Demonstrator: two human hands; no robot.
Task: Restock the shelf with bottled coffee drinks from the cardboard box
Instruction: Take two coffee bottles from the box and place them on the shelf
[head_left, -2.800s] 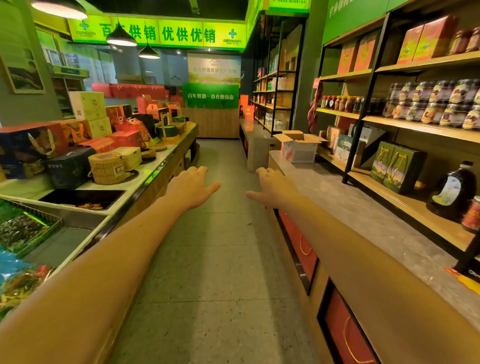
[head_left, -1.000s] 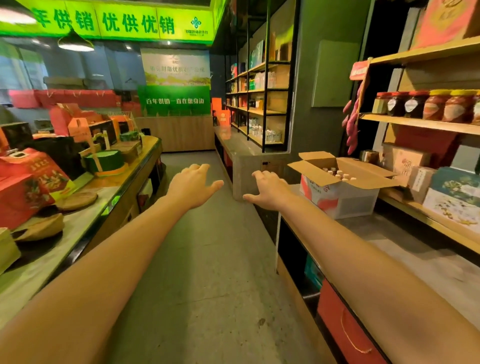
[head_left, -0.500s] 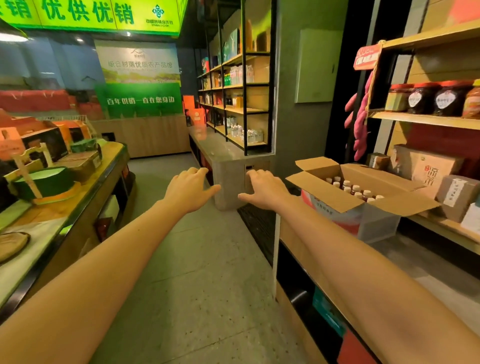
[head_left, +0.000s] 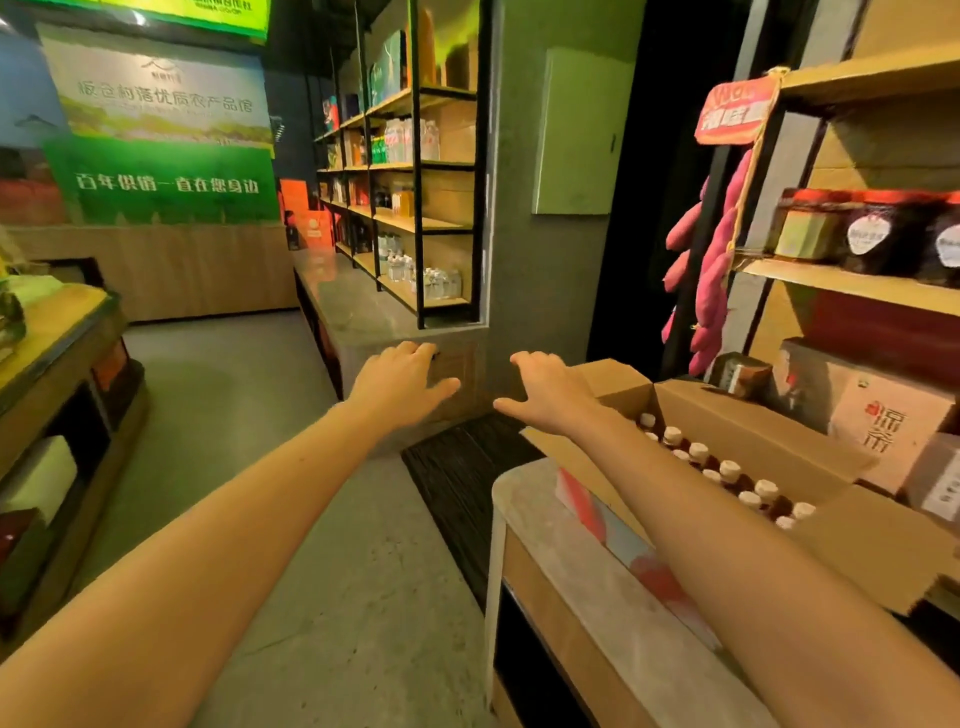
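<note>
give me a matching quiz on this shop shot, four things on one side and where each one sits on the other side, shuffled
Things:
1. cardboard box
2. white-capped bottles
3. pink sweet potatoes
4. dark jars

Places:
A. hanging in a string, not resting on any surface
B. upright inside the box
C. on the wooden shelf at upper right
D. flaps open, on the grey counter

Pairs: 1-D, 2-B, 3-A, 4-C
</note>
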